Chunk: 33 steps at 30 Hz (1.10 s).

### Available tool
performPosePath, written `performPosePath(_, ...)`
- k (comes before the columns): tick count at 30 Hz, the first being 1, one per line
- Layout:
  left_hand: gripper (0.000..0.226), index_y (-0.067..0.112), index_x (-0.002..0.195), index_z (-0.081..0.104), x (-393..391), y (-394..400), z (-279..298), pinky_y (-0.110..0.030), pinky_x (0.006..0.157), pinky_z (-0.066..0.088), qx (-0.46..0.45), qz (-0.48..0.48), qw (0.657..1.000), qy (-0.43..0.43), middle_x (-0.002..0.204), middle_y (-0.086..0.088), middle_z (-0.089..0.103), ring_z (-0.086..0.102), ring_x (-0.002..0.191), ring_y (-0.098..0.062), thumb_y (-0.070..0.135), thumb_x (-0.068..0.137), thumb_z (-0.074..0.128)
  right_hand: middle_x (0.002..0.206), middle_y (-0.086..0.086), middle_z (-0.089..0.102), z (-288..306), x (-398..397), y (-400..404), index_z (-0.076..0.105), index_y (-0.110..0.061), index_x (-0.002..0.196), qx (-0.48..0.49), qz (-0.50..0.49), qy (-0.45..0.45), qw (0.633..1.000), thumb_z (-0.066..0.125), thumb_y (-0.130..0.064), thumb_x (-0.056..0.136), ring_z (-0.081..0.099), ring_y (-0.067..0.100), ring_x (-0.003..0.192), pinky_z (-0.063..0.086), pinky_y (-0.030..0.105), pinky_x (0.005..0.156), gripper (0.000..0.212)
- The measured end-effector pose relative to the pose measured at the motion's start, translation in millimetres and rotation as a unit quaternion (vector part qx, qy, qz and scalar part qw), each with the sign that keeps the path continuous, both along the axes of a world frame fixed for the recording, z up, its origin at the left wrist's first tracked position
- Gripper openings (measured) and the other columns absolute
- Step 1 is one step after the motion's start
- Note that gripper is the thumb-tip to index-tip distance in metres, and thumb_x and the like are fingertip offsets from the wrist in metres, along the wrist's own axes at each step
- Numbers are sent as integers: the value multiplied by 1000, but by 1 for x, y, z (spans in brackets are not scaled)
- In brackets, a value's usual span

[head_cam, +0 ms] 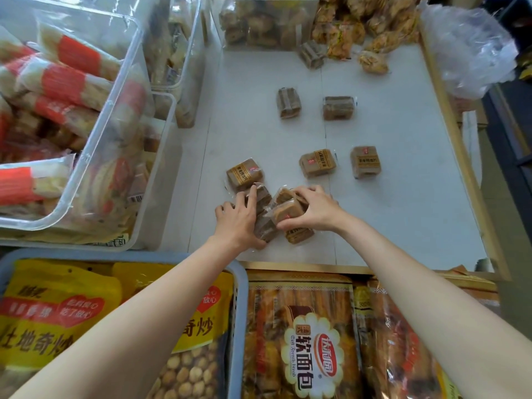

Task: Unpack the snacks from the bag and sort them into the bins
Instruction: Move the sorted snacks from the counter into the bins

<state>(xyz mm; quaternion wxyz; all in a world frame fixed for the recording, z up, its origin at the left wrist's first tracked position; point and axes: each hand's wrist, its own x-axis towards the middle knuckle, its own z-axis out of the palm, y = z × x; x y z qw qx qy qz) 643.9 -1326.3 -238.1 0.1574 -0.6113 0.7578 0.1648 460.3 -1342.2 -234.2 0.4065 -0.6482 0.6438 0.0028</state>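
Note:
Several small brown wrapped snack packs lie scattered on the white shelf (pixel 388 197). My left hand (pixel 237 220) grips a couple of dark brown packs (pixel 263 226) at the shelf's near edge, fingers curled over them. Beside it my right hand (pixel 315 208) grips a stack of tan packs (pixel 289 210), thumb underneath. One tan pack (pixel 244 174) lies just beyond my left hand. Others lie further off: a tan pack (pixel 317 163), another tan pack (pixel 365 162), and two dark packs (pixel 288 103) (pixel 338 108). A crumpled clear plastic bag (pixel 472 50) sits at the far right.
Clear bins (pixel 115 133) of red-and-white wrapped snacks stand at the left. A clear bin (pixel 266 24) of brown snacks and loose yellowish packs (pixel 372 61) sit at the back. Below, a blue basket (pixel 240 312) holds yellow bags beside soft-bread packages (pixel 311 347).

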Motion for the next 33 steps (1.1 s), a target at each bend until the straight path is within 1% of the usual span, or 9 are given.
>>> performPosePath(2,121,15,149,-11,0,0,0,-45,99,32,-13,-8,1000,7,145,-14,19,40,120,-38,53,70,73,131,9,45,3,1,0,42,-30,129,-13,28,49,998,70,-72,56,37,35,123,30,45,103,89)
performPosePath(4,118,17,149,-10,-1,1,2,-44,97,34,-37,-40,999,4,145,-15,18,41,117,-38,49,71,73,131,13,39,8,-4,2,39,-27,130,-72,55,135,987,70,-64,64,33,36,120,27,45,101,82)
performPosePath(6,116,18,149,-10,-3,2,3,-43,97,33,-64,-90,994,-17,147,-15,15,41,116,-37,45,72,73,132,15,33,11,-15,2,35,-27,131,-150,93,238,955,68,-54,69,32,37,118,27,45,98,75)
performPosePath(9,115,18,150,-9,-7,3,1,-43,98,33,-78,-160,983,-37,149,-15,13,42,115,-36,40,73,74,133,16,30,6,-32,3,22,-37,140,-158,149,305,927,62,-44,75,33,38,117,27,47,99,77)
performPosePath(15,119,23,149,-10,-13,6,-6,-52,109,25,-22,-100,995,4,150,-16,8,28,129,-40,46,71,76,147,14,9,-4,-35,9,-19,-38,145,-114,154,293,937,61,-45,79,19,43,131,9,62,109,103)
performPosePath(24,88,21,142,25,-6,-18,2,-38,96,33,-61,-94,989,95,126,-6,40,42,118,-25,49,72,72,145,15,13,-5,-33,-1,-18,-31,147,-108,156,306,933,60,-48,78,26,42,127,19,58,106,106)
performPosePath(28,76,19,141,30,-4,-20,2,-38,91,37,-101,-102,985,99,126,-5,45,45,114,-25,48,80,64,145,15,13,-5,-32,-2,-19,-30,147,-110,157,310,931,61,-48,78,25,42,127,20,57,106,107)
performPosePath(30,75,14,141,34,-9,-18,0,-40,83,43,-126,-133,982,39,127,-12,47,50,107,-32,45,79,64,144,16,14,-5,-32,-3,-19,-30,147,-110,157,311,931,61,-47,78,26,43,127,20,57,106,107)
performPosePath(33,68,18,129,45,-18,-9,-10,-33,56,49,-173,-177,969,8,113,-22,61,59,70,-33,35,64,61,145,16,14,-5,-31,-2,-18,-30,147,-114,154,314,930,61,-47,78,26,42,126,20,57,106,107)
